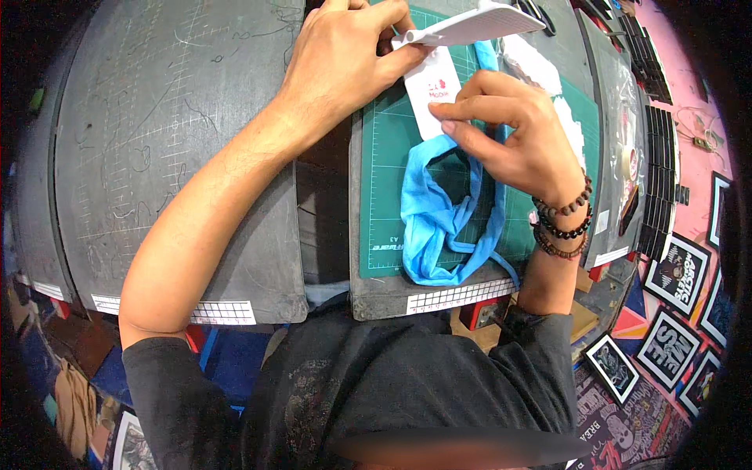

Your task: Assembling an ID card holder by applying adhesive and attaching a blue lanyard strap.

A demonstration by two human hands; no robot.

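Note:
My left hand (337, 55) is closed at the far edge of the green cutting mat (384, 196). Its thumb and fingers grip a white flat piece with a fine grid texture (478, 27), which tilts up on edge. Under it lies a white card with small red print (431, 90), pressed near the left thumb. My right hand (517, 133) is bent over the card's near right edge, thumb and forefinger pinching there. A light blue strip of cloth (431, 227) lies in a loose loop on the mat, its upper end running behind my right hand.
A clear plastic bag (533, 63) and a black-handled tool (536, 16) lie beyond my right hand. Dark scored work boards (180, 141) stretch to the left, with a gap between them. Framed prints (677, 270) lie on the right.

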